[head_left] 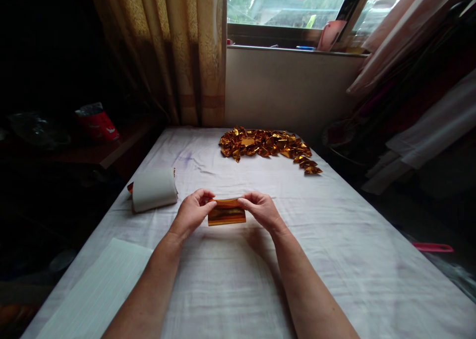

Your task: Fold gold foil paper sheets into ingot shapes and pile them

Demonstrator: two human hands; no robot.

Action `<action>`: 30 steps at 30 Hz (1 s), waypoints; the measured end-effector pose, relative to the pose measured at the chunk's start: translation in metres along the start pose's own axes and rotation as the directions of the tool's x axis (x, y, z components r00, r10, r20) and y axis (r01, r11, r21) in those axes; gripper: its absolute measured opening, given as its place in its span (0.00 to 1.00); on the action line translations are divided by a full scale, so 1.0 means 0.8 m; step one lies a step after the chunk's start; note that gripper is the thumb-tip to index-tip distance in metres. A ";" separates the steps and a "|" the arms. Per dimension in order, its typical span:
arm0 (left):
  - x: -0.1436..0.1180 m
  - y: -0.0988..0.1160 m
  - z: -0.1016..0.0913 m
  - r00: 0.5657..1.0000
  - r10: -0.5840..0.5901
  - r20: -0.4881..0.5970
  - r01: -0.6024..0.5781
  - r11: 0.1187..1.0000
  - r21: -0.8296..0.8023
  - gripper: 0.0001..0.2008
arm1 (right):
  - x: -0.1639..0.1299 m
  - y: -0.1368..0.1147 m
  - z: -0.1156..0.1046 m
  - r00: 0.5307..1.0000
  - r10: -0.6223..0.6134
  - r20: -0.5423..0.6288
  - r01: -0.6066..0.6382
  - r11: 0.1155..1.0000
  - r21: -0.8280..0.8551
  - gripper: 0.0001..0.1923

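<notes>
Two bare arms point(148, 284) are reaching out over a white cloth point(226, 289), with a small piece of gold foil point(227, 215) between the ends of them. It is looking smooth and shiny, wider than it is tall, with orange-gold along the bottom and a dark streak running across its middle. The left hand point(191, 211) is pinching it tight at the top left corner, and the right hand point(262, 211) is pinching the top right corner in the same way. Both thumbs are pressing on the front near the top edge, so most of the foil is showing below and between them. From where I am standing, I cannot tell if its bottom edge is touching the cloth.

Past the hands, a heap of folded gold pieces point(266, 143) is sitting at the far end — all points and glints. Off to the left, a curled white stack point(154, 190) is resting, and a flat pale sheet point(100, 279) is lying beside the left arm.
</notes>
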State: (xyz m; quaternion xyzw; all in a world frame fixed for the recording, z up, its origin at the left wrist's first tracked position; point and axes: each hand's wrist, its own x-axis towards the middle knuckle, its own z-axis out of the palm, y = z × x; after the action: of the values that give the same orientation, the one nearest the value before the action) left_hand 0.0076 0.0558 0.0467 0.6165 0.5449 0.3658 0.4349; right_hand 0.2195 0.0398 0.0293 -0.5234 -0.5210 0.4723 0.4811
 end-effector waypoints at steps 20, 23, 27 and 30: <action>0.003 -0.011 0.004 0.998 -0.030 0.048 0.027 0.998 0.050 0.13 | 0.000 0.015 0.005 0.999 -0.033 -0.032 0.025 0.972 -0.235 0.18; 0.004 -0.020 0.009 0.999 -0.036 0.018 0.032 0.986 0.166 0.13 | -0.003 0.020 0.011 0.995 -0.020 -0.099 -0.027 0.893 -0.450 0.16; 0.003 -0.026 0.015 0.999 -0.034 -0.032 0.043 0.950 0.310 0.14 | -0.005 0.025 0.021 0.985 -0.133 -0.114 0.019 0.728 -0.686 0.13; 0.000 -0.026 0.020 0.999 0.014 -0.050 0.007 0.911 0.413 0.14 | -0.005 0.029 0.025 0.973 -0.210 -0.097 0.059 0.630 -0.774 0.10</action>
State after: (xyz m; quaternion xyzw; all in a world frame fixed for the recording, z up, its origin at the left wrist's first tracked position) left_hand 0.0154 0.0541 0.0217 0.6858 0.6199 0.2590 0.2800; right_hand 0.2013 0.0361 0.0045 -0.6771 -0.6645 0.1209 0.2923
